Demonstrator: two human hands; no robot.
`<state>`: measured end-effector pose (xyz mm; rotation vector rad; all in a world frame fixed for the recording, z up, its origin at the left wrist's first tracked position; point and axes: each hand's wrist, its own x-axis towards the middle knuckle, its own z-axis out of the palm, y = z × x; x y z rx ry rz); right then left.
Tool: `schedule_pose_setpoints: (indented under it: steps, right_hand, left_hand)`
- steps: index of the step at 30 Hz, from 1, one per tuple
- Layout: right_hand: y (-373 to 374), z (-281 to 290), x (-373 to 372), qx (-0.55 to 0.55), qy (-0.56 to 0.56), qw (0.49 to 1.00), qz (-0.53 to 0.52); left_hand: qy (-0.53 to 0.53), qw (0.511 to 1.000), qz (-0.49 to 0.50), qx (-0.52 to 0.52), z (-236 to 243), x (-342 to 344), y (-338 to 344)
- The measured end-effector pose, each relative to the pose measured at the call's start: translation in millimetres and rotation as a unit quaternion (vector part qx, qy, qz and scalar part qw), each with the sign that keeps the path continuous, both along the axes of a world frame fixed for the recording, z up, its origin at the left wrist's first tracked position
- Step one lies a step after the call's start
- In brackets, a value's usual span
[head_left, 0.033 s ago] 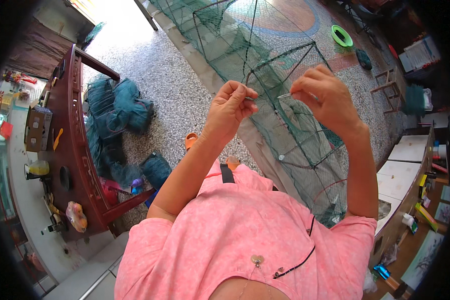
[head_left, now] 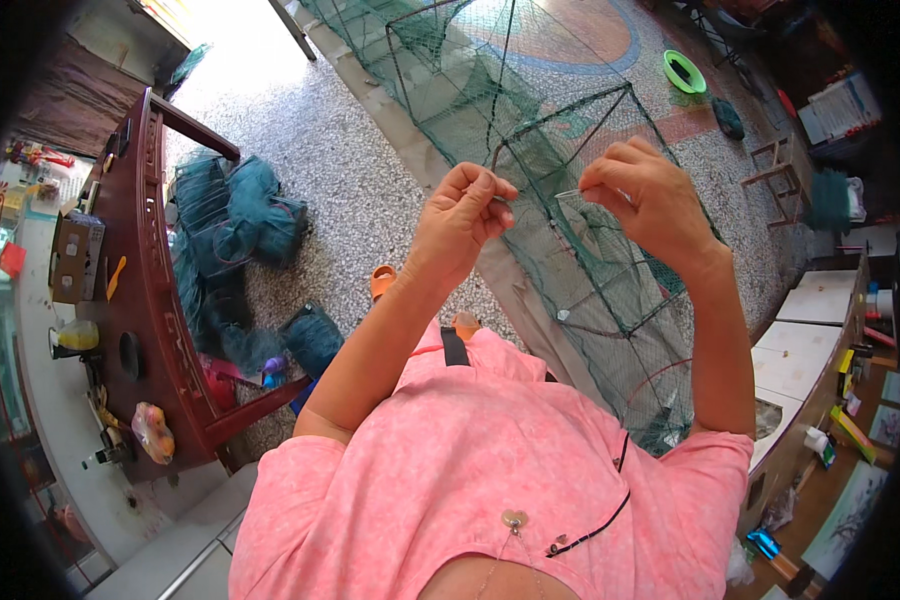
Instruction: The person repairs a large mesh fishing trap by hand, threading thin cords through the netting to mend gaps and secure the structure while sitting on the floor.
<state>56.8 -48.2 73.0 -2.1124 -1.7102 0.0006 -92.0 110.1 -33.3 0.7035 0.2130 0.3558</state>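
Both of my hands are raised over a long green net cage (head_left: 570,270) with dark wire frames, a folding fish trap by its look. The fingers of my left hand (head_left: 462,212) are closed in a pinch near a frame corner; what they hold, if anything, is too small to make out. A short way to the right, my right hand (head_left: 652,200) pinches a thin, pale, needle-like tool (head_left: 568,193), its tip pointing toward the left hand. Most of this tool is hidden behind the fingers.
Bundles of dark green netting (head_left: 240,215) lie on the speckled floor beside a dark red wooden table (head_left: 130,290) at left. A bright green basin (head_left: 684,72) and a wooden stool (head_left: 776,178) stand at far right. A white-topped cabinet (head_left: 795,330) is near my right arm.
My right hand has dipped very slightly, and the pale tool has shifted a little with it. My left hand is almost still.
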Motion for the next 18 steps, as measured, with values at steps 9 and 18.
schedule_pose_setpoints:
  steps: [9,18]
  right_hand:
    - [7.8,-28.4,4.1,0.009,0.070,0.997,0.018]
    - [13.7,-34.9,3.3,0.038,0.076,0.995,0.059]
  left_hand:
    - [0.072,0.996,-0.016,0.058,-11.4,-4.5,-16.9]
    - [0.072,0.990,-0.027,-0.117,-24.9,-4.1,-18.6]
